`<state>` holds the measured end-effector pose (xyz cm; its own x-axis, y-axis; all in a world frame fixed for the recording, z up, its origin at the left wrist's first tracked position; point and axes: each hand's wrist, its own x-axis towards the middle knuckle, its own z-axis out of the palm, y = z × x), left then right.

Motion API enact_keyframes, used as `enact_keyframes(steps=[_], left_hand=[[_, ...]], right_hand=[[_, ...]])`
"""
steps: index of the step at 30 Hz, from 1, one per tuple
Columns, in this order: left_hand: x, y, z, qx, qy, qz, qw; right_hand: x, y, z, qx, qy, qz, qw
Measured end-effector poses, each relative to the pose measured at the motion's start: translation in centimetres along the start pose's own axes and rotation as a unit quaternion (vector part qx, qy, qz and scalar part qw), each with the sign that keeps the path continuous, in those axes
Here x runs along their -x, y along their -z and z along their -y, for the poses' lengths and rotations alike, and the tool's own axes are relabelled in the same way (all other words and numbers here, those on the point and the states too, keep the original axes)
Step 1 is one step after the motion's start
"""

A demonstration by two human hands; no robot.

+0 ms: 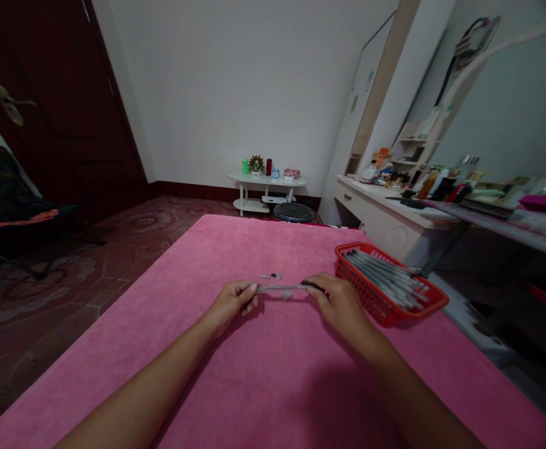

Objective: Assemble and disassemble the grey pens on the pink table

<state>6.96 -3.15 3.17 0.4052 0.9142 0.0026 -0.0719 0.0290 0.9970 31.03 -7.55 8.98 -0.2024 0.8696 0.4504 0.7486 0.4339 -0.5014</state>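
Note:
A thin grey rod (282,287) with a black piece at its right end stretches level between my two hands, just above the pink cloth. My left hand (233,302) pinches its left end between thumb and fingers. On the other side, my right hand (337,303) is closed around the black end, and part of that end is hidden by the fingers. Small clear and black bits (271,275) lie on the cloth beyond the rod. Another pale, translucent bit (287,295) shows just below it. Their exact kind is too small to tell.
Right of my right hand stands a red plastic basket (370,305) holding many similar grey rods. Pink cloth (216,386) covers the surface under my hands. A dressing table (385,215) with bottles is at the right, a small white stand (249,181) at the back, a folding chair (15,187) at left.

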Motion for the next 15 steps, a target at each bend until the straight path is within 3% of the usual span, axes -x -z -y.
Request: enact_keyframes(steps=[6, 15], left_hand=[[0.0, -0.4, 0.0, 0.072, 0.037, -0.004, 0.997], [0.1, -0.1, 0.6, 0.029, 0.018, -0.043, 0.999]], right_hand=[[0.5, -0.2, 0.6, 0.087, 0.030, 0.001, 0.996], [0.8, -1.2, 1.0, 0.039, 0.021, -0.002, 0.999]])
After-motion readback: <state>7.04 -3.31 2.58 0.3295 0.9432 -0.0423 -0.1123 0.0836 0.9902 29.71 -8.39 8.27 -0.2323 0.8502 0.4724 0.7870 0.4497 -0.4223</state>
